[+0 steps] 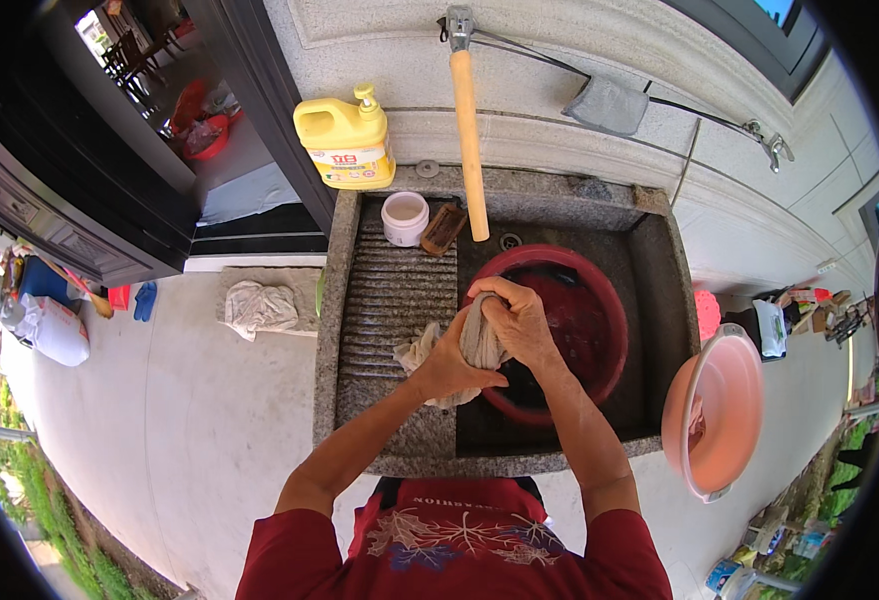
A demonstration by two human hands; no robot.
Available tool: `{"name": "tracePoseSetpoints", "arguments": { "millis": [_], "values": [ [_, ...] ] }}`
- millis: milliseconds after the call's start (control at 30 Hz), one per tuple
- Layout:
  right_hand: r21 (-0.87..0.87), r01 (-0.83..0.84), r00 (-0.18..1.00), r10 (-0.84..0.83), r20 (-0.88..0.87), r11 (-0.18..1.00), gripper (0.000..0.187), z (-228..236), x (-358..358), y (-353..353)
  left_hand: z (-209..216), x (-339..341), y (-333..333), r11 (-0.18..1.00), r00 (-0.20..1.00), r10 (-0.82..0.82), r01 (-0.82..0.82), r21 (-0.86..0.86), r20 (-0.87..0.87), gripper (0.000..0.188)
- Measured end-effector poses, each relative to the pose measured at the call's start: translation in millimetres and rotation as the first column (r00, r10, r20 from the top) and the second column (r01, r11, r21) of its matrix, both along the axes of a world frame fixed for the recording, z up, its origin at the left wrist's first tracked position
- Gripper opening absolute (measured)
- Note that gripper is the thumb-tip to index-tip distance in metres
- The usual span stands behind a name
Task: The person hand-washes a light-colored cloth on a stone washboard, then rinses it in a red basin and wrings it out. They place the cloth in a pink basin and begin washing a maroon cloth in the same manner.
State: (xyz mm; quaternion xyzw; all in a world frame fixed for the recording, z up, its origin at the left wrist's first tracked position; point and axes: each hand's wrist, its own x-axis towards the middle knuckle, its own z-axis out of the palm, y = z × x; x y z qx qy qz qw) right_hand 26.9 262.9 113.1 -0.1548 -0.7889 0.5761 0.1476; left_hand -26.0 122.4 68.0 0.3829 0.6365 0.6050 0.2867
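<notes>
Nearest the camera: red printed T-shirt [459,582]. Bunched grey-beige cloth [481,338] is between the hands, above where ribbed washboard [384,290] meets red basin [614,340]. Left hand [451,362] clasps it; right hand [519,318] curls over its top. Step, judged: squeezing or wringing. Next move likely calls for firm, even two-handed pressure. Outward: scrub brush [443,229], lidded tub [405,219], stone sink [509,464] around all.

Yellow pump jug [345,140] has a pale label [347,160] with big red characters plus smaller print. Red shirt [599,560] has a line of lettering [469,502] by the leaf print [464,538]. Blue-and-white bucket's [727,578] markings: too tiny to read.
</notes>
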Motion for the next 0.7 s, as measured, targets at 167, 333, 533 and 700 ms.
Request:
{"name": "tracePoseSetpoints", "arguments": {
  "millis": [167,333,533,700],
  "values": [
    [0.360,0.005,0.972,-0.089,0.216,0.933,0.028,-17,-11,10,-3,5,27,0.917,1.000,-0.022,0.012,-0.398,-0.020,0.060],
    [-0.298,-0.232,0.968,0.251,0.028,0.926,0.076,14,20,47,5,-42,11,0.896,0.612,-0.324,0.443,0.026,0.721,0.026],
    [-0.540,-0.485,0.865,0.288,-0.410,0.687,0.080,0,-3,27,6,-46,25,0.708,0.110,-0.597,0.539,0.457,0.795,0.038],
    [0.207,-0.191,0.820,0.272,-0.504,0.959,0.041,41,-6,5,12,-42,20,0.740,0.010,-0.591,0.403,0.538,0.806,0.037]
  ]
}}
